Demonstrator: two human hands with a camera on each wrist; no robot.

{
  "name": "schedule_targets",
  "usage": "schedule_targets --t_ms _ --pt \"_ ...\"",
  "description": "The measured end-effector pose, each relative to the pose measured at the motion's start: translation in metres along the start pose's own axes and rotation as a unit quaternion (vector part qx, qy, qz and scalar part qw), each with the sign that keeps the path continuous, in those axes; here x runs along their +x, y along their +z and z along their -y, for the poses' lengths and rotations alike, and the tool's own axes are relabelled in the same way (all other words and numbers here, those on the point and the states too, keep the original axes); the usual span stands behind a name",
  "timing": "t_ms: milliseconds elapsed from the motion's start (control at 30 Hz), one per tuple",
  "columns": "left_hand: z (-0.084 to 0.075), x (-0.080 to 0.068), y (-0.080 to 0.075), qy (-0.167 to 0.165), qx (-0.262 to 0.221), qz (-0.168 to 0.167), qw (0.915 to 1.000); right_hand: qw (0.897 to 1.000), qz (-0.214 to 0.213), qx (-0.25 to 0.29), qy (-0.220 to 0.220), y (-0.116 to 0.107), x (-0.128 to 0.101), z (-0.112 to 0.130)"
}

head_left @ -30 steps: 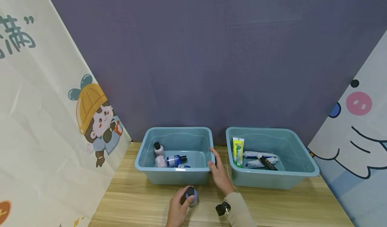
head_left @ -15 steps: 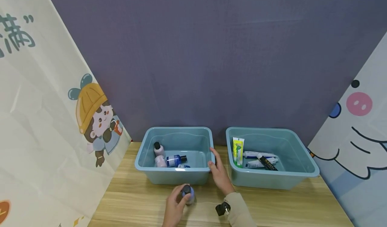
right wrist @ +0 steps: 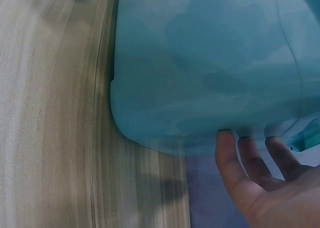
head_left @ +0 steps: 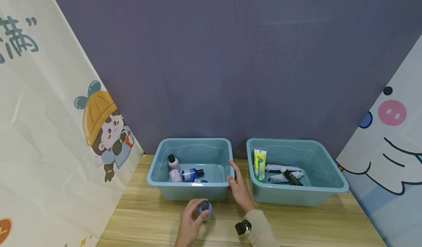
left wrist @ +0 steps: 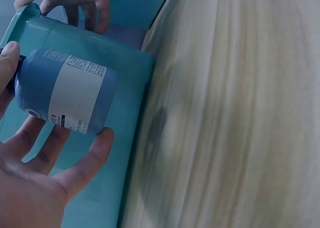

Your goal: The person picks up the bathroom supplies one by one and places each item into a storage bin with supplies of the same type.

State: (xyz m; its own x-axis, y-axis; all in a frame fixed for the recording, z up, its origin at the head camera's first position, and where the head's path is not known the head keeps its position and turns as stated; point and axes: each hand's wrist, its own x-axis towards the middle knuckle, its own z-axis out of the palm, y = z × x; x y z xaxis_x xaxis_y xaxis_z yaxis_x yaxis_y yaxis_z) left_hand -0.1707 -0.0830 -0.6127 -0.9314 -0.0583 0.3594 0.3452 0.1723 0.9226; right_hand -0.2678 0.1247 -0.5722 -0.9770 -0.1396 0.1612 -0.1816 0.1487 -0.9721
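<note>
A small blue bottle with a dark cap and a white label (left wrist: 77, 92) is held by my left hand (head_left: 189, 219), thumb at the cap and fingers along its side. It is in front of the left blue-green bin (head_left: 184, 193), tipped sideways in the left wrist view. My right hand (head_left: 240, 192) grips that bin's right rim, its fingertips (right wrist: 226, 140) on the outer wall in the right wrist view. Inside the bin are pale pink bottles with one dark cap showing (head_left: 173, 163), a dark blue bottle (head_left: 189, 175) and another blue item partly hidden by the front wall.
A second blue-green bin (head_left: 290, 196) stands to the right, with a yellow-green tube (head_left: 259, 164), white-and-blue tubes (head_left: 281, 168) and a black tube (head_left: 291, 177). Both bins stand on the wooden table (head_left: 138, 217), before a dark wall. A black device (head_left: 243, 227) sits at the right wrist.
My left hand has moved slightly left and up toward the bin with the bottle. My right hand has stayed at the bin's rim.
</note>
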Motion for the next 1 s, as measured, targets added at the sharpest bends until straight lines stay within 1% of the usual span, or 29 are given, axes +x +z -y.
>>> schedule_targets --t_ms 67,233,400,567,833,1000 --pt "-0.002 0.001 -0.001 -0.008 0.005 -0.004 0.9999 1.0 -0.002 -0.001 0.002 0.0 0.0 0.0" --pt "-0.008 0.003 -0.003 -0.016 0.02 -0.01 0.9996 1.0 -0.002 -0.005 0.006 0.001 0.0 0.0" --pt "-0.015 0.007 -0.006 -0.032 0.024 -0.015 0.9991 1.0 -0.001 -0.003 0.008 0.0 0.0 0.0" --pt "-0.021 0.008 -0.008 -0.035 0.035 -0.018 0.9986 1.0 -0.001 -0.003 0.012 -0.001 0.0 0.0" --pt "-0.026 0.011 -0.013 -0.016 0.048 -0.027 0.9984 1.0 -0.005 -0.004 0.013 -0.001 0.001 -0.001" --pt "-0.028 0.014 -0.015 -0.007 0.028 -0.038 0.9989 1.0 0.002 0.003 0.015 0.0 0.001 0.002"
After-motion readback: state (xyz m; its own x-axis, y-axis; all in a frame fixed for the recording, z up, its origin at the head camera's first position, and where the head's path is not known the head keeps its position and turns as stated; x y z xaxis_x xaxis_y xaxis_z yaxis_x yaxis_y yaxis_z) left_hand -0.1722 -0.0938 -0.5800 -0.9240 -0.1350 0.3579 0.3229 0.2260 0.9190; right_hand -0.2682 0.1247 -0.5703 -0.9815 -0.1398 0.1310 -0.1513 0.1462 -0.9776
